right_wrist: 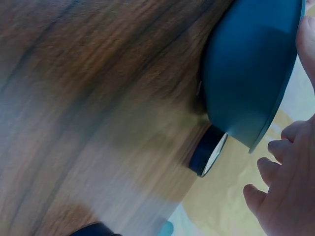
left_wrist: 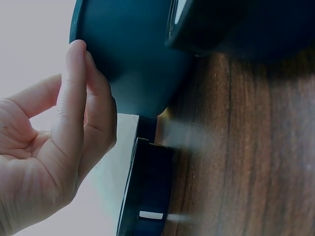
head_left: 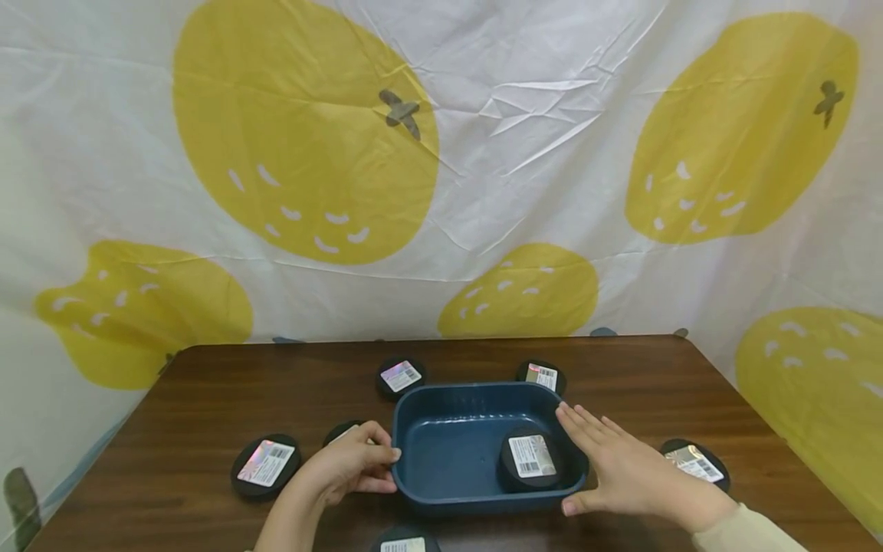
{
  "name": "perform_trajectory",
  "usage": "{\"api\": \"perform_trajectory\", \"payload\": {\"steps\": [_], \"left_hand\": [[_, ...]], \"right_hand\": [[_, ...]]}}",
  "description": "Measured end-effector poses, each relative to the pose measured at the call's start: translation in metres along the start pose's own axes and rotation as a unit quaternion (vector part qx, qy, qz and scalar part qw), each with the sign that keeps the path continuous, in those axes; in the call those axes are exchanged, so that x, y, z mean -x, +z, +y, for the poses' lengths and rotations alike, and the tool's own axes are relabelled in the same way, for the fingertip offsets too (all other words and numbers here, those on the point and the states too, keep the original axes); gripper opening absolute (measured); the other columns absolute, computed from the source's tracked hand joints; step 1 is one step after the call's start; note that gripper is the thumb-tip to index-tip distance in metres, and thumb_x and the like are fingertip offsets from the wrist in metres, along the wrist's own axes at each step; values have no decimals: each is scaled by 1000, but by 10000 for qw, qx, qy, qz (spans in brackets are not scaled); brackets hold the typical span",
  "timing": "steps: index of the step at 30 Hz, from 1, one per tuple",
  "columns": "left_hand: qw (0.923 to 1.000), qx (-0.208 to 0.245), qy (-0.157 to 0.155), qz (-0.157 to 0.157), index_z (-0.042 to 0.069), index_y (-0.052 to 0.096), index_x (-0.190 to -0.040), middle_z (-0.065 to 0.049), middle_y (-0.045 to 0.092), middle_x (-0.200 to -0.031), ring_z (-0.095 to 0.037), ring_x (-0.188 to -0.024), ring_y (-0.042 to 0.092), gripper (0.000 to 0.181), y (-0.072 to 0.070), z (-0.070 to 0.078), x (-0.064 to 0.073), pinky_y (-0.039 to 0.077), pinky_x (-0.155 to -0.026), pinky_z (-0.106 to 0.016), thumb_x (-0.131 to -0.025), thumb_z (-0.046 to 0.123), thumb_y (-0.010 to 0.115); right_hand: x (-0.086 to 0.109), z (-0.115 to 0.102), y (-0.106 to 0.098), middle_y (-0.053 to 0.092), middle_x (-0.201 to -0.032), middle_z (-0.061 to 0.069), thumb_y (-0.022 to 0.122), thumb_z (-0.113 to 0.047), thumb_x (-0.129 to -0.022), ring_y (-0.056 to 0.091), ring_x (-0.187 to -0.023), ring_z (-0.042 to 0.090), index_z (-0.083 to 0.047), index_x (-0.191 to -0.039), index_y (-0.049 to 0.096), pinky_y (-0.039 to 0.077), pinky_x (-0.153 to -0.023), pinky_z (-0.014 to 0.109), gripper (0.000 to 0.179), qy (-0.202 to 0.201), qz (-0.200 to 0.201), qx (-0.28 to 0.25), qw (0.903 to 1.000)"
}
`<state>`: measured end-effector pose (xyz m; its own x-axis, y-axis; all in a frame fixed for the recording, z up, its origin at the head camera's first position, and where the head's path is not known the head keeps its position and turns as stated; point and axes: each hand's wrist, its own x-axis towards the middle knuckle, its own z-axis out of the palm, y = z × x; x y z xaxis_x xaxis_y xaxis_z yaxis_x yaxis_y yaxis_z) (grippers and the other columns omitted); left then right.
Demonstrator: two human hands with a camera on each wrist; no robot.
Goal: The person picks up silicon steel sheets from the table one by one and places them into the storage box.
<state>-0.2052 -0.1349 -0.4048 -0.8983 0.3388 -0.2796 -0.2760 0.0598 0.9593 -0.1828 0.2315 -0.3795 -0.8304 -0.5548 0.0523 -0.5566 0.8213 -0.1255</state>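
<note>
A dark blue rectangular dish (head_left: 455,452) stands on the table between both hands. Inside it, toward the right, lies a flat round black container (head_left: 527,458) with a white barcode label. My left hand (head_left: 355,464) pinches the dish's left rim; in the left wrist view the fingertips (left_wrist: 77,49) meet the rim from outside. Along the dish's right side rests my right hand (head_left: 621,471), its fingers extended and the thumb by the near right corner. The right wrist view shows the dish's outer wall (right_wrist: 246,73) beside that hand (right_wrist: 290,182).
Similar labelled black containers lie around the dish: behind it one (head_left: 402,377) and another (head_left: 542,376), one at the left (head_left: 266,465), one at the right (head_left: 695,464), one in front (head_left: 405,541). A lemon-patterned cloth (head_left: 538,192) hangs behind the brown wooden table (head_left: 290,383).
</note>
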Motion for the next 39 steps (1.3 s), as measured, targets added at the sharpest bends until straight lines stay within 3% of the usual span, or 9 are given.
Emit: {"api": "perform_trajectory", "payload": {"steps": [10,22,33,39], "left_hand": [[10000,-11,12,-23,2,42,-92,-9,50,-73,-13,-59,56,14,-1,0,1,58,-59,-27,-88,2,56],[10000,-16,21,-25,2,42,-92,-9,51,-73,-13,-59,57,15,-1,0,1,58,-59,-27,-88,3,56],[10000,28,-2,-46,3,42,-92,-8,51,-73,-13,-60,57,15,-1,-1,0,58,-60,-27,-87,3,57],[10000,26,5,-49,3,42,-92,-8,51,-73,-12,-59,57,16,-1,-1,0,58,-59,-27,-87,4,57]], "right_hand": [[7,6,4,27,-149,18,60,-74,-65,27,-135,38,-1,-146,22,26,-106,60,115,182,37,-145,9997],[19,14,7,27,-150,17,58,-73,-68,27,-134,39,-10,-148,21,27,-104,61,108,198,181,37,9996],[30,23,11,27,-149,20,57,-75,-68,28,-133,42,-6,-147,22,28,-102,63,111,361,199,232,9989],[37,30,13,25,-149,21,56,-75,-68,27,-132,44,-14,-149,18,29,-100,66,109,425,247,238,9985]]}}
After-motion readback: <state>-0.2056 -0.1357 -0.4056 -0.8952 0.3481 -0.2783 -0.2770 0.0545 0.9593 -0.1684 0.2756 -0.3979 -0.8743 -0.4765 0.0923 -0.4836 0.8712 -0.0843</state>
